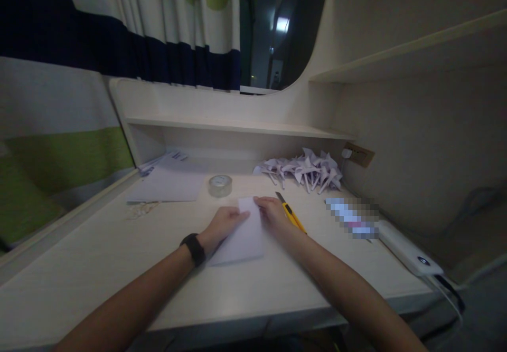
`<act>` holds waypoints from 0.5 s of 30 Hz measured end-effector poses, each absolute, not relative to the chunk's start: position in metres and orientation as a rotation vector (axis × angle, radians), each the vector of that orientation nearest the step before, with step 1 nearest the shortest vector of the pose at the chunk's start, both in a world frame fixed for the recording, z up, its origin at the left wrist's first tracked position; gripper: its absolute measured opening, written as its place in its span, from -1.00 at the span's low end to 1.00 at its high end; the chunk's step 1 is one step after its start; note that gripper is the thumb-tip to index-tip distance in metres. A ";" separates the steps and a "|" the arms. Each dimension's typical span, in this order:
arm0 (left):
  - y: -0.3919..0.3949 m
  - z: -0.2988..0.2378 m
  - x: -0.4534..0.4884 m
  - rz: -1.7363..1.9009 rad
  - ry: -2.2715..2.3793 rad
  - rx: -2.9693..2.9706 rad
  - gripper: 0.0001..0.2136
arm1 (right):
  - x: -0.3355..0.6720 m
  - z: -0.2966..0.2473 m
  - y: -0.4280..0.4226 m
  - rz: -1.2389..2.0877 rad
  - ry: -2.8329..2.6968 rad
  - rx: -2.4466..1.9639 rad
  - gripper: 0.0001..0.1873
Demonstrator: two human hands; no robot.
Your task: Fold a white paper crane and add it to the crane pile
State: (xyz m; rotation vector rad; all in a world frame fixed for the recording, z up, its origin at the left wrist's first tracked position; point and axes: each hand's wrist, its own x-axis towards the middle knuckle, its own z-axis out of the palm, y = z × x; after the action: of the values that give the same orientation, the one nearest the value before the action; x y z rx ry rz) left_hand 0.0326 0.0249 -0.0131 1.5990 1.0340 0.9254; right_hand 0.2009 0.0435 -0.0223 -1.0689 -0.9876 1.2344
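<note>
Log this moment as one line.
left hand: on paper | right hand: at paper top edge | knife: beside right hand | tape: behind paper

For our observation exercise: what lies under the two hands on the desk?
A white sheet of paper lies flat on the desk under the left hand and right hand. Any crease beneath the fingers is hidden.

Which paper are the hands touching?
The white sheet in the middle of the desk, under the left hand and right hand. The flat stack back left and the pile of folded shapes back right lie apart.
</note>
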 end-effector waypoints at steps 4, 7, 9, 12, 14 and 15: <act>0.023 -0.011 0.033 0.924 1.033 1.627 -0.62 | 0.200 -0.021 0.043 1.187 -0.977 -1.081 -0.75; 0.023 -0.012 0.034 0.931 1.043 1.612 -0.62 | 0.201 -0.017 0.040 1.164 -0.974 -1.101 -0.76; 0.024 -0.014 0.034 0.953 1.052 1.601 -0.62 | 0.201 -0.014 0.038 1.185 -0.987 -1.114 -0.72; 0.026 -0.016 0.034 1.007 1.058 1.584 -0.60 | 0.201 -0.015 0.037 1.226 -1.023 -1.119 -0.68; 0.027 -0.017 0.034 1.024 1.059 1.579 -0.59 | 0.201 -0.016 0.038 1.213 -1.035 -1.105 -0.69; 0.027 -0.016 0.034 1.030 1.061 1.581 -0.59 | 0.201 -0.017 0.038 1.200 -1.038 -1.095 -0.71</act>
State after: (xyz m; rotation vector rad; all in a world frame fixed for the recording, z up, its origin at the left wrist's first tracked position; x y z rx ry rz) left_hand 0.0335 0.0266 -0.0165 1.5811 1.0608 1.0301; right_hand 0.2012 0.0383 -0.0172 -1.0952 -1.0380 1.1995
